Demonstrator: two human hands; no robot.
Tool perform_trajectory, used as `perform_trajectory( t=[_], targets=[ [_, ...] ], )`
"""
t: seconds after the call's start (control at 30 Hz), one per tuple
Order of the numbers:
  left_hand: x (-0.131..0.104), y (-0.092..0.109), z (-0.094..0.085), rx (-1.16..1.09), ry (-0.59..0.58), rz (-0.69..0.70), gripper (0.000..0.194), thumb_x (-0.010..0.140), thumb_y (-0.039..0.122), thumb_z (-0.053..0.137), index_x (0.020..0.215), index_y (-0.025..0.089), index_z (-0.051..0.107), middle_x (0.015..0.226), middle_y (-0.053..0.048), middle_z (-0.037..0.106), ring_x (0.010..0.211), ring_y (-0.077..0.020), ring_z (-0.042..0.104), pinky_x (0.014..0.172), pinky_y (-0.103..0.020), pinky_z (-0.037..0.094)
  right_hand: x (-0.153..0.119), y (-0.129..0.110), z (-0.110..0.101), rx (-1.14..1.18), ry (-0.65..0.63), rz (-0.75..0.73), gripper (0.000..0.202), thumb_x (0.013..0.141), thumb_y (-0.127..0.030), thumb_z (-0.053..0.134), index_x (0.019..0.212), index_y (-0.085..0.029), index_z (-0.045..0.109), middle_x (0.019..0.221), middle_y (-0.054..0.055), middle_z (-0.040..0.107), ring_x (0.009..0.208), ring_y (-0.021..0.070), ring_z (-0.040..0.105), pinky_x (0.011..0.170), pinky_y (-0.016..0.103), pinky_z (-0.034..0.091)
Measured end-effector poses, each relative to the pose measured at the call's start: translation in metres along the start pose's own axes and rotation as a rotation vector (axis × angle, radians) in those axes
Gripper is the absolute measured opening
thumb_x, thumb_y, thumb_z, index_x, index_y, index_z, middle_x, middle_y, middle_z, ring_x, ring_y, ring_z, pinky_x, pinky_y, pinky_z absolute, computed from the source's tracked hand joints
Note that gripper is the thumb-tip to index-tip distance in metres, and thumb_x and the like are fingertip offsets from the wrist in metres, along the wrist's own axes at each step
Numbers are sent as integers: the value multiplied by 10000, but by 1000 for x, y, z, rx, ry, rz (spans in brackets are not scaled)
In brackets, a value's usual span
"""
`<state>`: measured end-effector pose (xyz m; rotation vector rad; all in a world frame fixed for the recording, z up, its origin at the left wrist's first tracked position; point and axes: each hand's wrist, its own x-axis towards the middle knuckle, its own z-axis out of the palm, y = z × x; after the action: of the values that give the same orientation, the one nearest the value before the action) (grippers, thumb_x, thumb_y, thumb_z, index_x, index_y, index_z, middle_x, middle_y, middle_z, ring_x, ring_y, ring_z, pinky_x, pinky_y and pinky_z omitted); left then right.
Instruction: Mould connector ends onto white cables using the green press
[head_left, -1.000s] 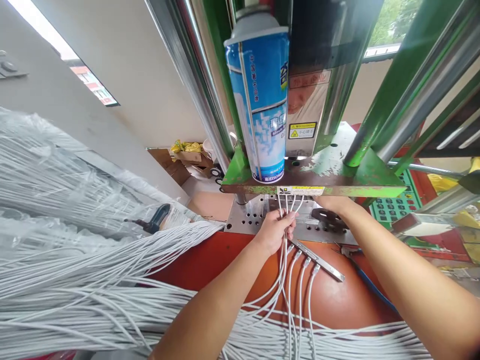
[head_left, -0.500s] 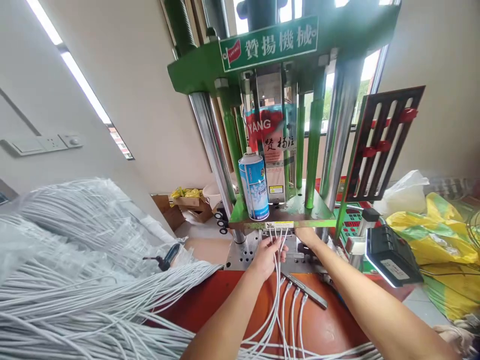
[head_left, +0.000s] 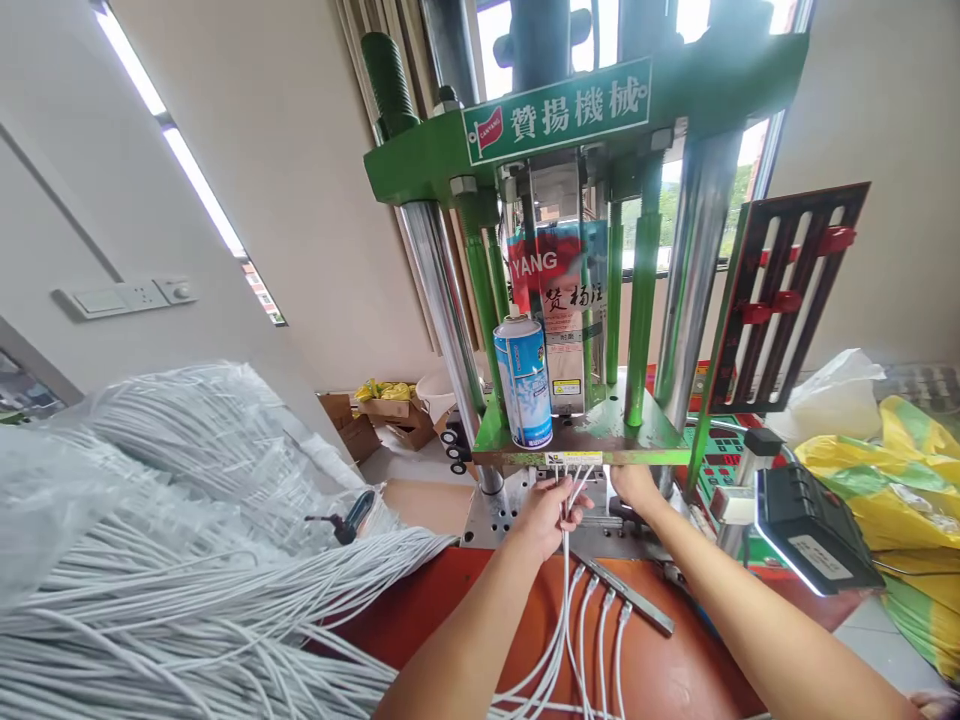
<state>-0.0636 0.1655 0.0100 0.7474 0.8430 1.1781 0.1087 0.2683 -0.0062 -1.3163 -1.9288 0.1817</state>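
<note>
Under the front edge of the green press plate [head_left: 652,456], my left hand [head_left: 551,512] is closed around several white cables [head_left: 564,560]. Their upper ends run up beneath the plate, where they are hidden. My right hand [head_left: 632,485] reaches under the plate at the right; its fingers are mostly hidden by the edge. A metal bar [head_left: 634,597] with several cable plugs in it lies on the orange-red surface [head_left: 660,660], just below my hands. The blue and white spray can [head_left: 525,385] stands upright on the plate.
A large heap of white cables [head_left: 187,600] fills the left side. At the right are a slotted dark panel [head_left: 787,300], a black box-shaped device [head_left: 817,530] and yellow-green sacks [head_left: 900,490]. Cardboard boxes [head_left: 394,420] lie on the floor behind.
The whole view has shifted, so the press sits slightly further right and lower. My right hand shows a little more below the plate edge. My left hand still holds the cables.
</note>
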Motion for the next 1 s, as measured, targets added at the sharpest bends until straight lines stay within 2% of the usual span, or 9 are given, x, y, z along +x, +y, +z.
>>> perform_trajectory(
  t=[0.13, 0.23, 0.37, 0.53, 0.7, 0.87, 0.93, 1.0],
  targets=[
    [-16, 2, 13, 6, 10, -30, 466, 737, 475, 848, 889, 63, 691, 623, -74, 638, 405, -43, 371, 448, -219, 55, -28, 7, -7, 30, 86, 72, 341, 1008, -419, 640, 1243, -173, 633, 1209, 82, 658, 1020, 212, 664, 886, 423, 585],
    [-43, -1, 27, 3, -6, -28, 519, 712, 510, 858, 919, 62, 695, 614, -50, 620, 405, -25, 323, 456, -227, 42, -54, 6, -22, 53, 132, 85, 301, 1041, -427, 566, 1169, -160, 624, 1111, 65, 664, 959, 196, 658, 862, 403, 567],
    [-89, -17, 49, -40, 36, -75, 602, 661, 576, 875, 937, 77, 682, 582, 7, 563, 412, -18, 273, 451, -227, 59, -94, -5, -48, 62, 103, 59, 295, 1077, -434, 375, 1049, -204, 557, 976, 69, 664, 857, 222, 652, 768, 369, 525],
    [-134, -43, 70, -72, 146, -26, 726, 609, 707, 867, 937, 87, 676, 538, 65, 476, 399, -14, 219, 422, -223, 92, -136, -26, -69, -8, 88, 97, 291, 1066, -449, 322, 1014, -239, 516, 970, 85, 643, 846, 269, 630, 718, 380, 456],
    [-157, -57, 76, -25, 231, -42, 840, 572, 819, 824, 958, 87, 678, 507, 81, 437, 369, -18, 206, 388, -223, 94, -166, -42, -72, -71, 47, 139, 286, 1080, -413, 295, 984, -245, 505, 932, 66, 623, 810, 258, 616, 672, 366, 407],
    [-173, -63, 77, 7, 248, -77, 896, 499, 886, 800, 922, 108, 665, 496, 85, 432, 358, -10, 199, 376, -206, 101, -182, -45, -68, -96, -15, 184, 229, 1063, -361, 355, 933, -249, 506, 923, 60, 637, 834, 247, 631, 652, 350, 387],
    [-186, -65, 77, 34, 242, -90, 831, 556, 861, 799, 920, 127, 661, 470, 88, 417, 338, -19, 193, 364, -206, 101, -180, -37, -70, -103, -27, 225, 234, 1057, -359, 360, 921, -247, 513, 920, 75, 644, 838, 256, 633, 649, 355, 378],
    [-200, -65, 75, 80, 199, -87, 703, 677, 808, 775, 870, 144, 647, 441, 84, 398, 323, -28, 208, 362, -204, 119, -177, -21, -74, -110, -26, 281, 251, 1049, -360, 347, 904, -243, 516, 917, 101, 648, 823, 269, 627, 648, 366, 369]
  ],
)
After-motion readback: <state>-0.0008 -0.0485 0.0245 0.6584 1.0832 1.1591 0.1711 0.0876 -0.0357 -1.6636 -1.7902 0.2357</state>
